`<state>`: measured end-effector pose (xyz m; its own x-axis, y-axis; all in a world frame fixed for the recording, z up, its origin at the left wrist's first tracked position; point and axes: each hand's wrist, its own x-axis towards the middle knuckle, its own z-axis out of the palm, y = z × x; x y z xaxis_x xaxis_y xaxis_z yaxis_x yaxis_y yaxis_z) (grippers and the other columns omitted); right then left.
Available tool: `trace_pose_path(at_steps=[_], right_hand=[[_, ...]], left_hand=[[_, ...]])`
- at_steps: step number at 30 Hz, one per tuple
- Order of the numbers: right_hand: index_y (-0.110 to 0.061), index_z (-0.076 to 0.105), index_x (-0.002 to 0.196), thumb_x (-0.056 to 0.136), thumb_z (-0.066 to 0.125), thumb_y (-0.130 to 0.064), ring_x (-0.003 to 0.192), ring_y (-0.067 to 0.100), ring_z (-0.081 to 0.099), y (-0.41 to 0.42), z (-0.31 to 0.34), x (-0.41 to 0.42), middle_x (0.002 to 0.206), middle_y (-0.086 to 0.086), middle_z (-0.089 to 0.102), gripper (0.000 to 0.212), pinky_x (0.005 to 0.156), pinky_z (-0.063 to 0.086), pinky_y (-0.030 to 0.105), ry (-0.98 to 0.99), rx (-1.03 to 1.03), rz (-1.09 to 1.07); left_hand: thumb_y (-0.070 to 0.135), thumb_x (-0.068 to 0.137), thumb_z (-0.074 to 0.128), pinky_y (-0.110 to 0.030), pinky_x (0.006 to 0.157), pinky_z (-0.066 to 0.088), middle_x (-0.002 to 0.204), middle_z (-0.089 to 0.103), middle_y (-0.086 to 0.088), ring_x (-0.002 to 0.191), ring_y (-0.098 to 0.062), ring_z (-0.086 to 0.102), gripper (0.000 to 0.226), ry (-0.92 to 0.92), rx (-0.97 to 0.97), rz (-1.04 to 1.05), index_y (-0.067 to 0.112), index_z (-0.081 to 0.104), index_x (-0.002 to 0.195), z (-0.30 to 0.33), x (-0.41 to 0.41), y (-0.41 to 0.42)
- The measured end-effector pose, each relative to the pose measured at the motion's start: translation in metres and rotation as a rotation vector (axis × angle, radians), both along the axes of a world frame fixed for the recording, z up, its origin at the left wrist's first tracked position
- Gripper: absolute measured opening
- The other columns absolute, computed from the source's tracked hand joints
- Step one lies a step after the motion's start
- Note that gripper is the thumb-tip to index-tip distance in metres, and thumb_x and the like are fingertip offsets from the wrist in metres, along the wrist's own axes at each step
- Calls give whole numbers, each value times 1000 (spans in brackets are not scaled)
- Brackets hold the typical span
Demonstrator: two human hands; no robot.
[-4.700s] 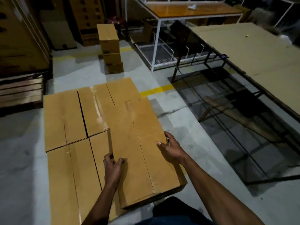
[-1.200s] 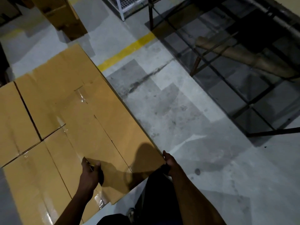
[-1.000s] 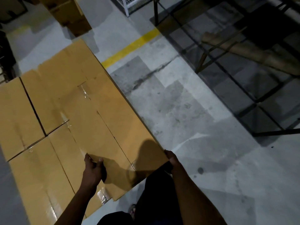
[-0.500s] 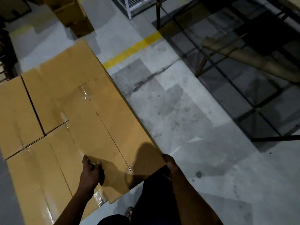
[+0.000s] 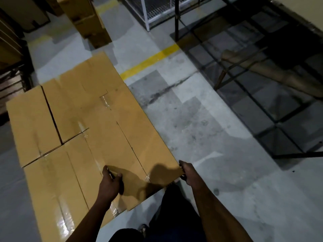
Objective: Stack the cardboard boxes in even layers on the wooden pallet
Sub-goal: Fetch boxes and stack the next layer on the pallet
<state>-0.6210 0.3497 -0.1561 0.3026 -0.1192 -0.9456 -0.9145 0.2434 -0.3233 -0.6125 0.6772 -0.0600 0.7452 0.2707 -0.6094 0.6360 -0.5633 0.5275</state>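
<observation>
Hands: left hand (image 5: 110,185) and right hand (image 5: 187,173) curl fingers around top box (image 5: 122,137) near edge.
Risk: uneven push skews it.

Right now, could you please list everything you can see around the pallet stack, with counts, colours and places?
top box: one, tan, on the stack's right side, held at its near end
stacked boxes: at least three, tan, taped, left of it
box pile: one, tan, far end
floor line: one, yellow, beyond the stack
wire shelf: one, white, top centre
table frame: one, dark, right
hands: left hand grips near edge; right hand grips near right corner
</observation>
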Motion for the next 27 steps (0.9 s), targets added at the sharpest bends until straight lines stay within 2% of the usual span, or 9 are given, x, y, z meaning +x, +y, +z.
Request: trace_pose_path(at_steps=[3, 5, 7, 10, 12, 14, 19, 23, 27], right_hand=[[-10, 68, 87, 96, 57, -51, 75, 27, 59, 0, 7, 8, 78, 13, 62, 44, 66, 42, 35, -5, -114, 134], [-13, 66, 90, 100, 51, -53, 71, 24, 52, 5, 33, 12, 75, 8, 56, 45, 65, 39, 32, -33, -168, 225], [-13, 66, 101, 103, 44, -54, 73, 22, 52, 10, 60, 12, 81, 5, 55, 46, 70, 42, 32, -83, -220, 271], [-13, 70, 113, 106, 40, -49, 104, 33, 65, 17, 79, 8, 110, 9, 66, 48, 91, 51, 38, -155, -314, 351], [-19, 72, 106, 105, 42, -48, 109, 33, 65, 23, 90, 3, 112, 7, 69, 42, 94, 52, 38, -204, -360, 370], [-20, 73, 114, 102, 49, -44, 110, 30, 65, 30, 98, -6, 118, 7, 71, 36, 96, 51, 35, -258, -402, 324], [-21, 71, 122, 97, 57, -31, 116, 25, 63, 60, 115, -36, 126, 4, 70, 30, 99, 49, 31, -340, -583, 105], [-20, 72, 119, 99, 58, -21, 117, 24, 63, 101, 132, -75, 126, 2, 70, 24, 92, 44, 23, -380, -708, -130], [-21, 73, 113, 100, 60, -19, 118, 22, 63, 153, 137, -125, 125, 1, 71, 19, 98, 44, 26, -416, -724, -205]], left_hand=[[37, 104, 60, -40, 79, 52, 115, 63, -1, 91, -28, 64, 74, -29, -10, -52, 23, 17, 162, 19, -1, -4], [35, 103, 62, -39, 79, 54, 124, 57, 1, 94, -26, 64, 66, -70, -27, -79, 21, 27, 157, 34, -3, -7], [27, 103, 64, -37, 77, 54, 129, 58, 1, 98, -25, 67, 55, -92, -30, -99, 19, 36, 150, 43, -1, -6], [26, 101, 67, -48, 96, 54, 148, 53, -11, 121, -33, 62, 69, -98, -8, -114, 15, 29, 157, 44, 2, 7], [25, 101, 66, -50, 104, 50, 155, 47, -13, 131, -36, 55, 74, -98, -5, -155, 12, 25, 161, 42, 4, 16], [27, 102, 65, -50, 107, 49, 159, 41, -15, 137, -38, 51, 76, -91, -13, -181, 10, 22, 163, 45, 3, 25], [25, 104, 63, -46, 99, 52, 160, 39, -18, 129, -36, 58, 73, -85, -51, -267, 8, 23, 162, 47, -3, 52], [21, 105, 60, -40, 91, 51, 153, 47, -17, 110, -25, 61, 63, -121, -114, -373, 6, 30, 158, 54, -9, 78], [20, 106, 58, -36, 86, 50, 152, 48, -17, 89, -18, 62, 59, -190, -146, -491, 6, 33, 157, 65, -19, 106]])
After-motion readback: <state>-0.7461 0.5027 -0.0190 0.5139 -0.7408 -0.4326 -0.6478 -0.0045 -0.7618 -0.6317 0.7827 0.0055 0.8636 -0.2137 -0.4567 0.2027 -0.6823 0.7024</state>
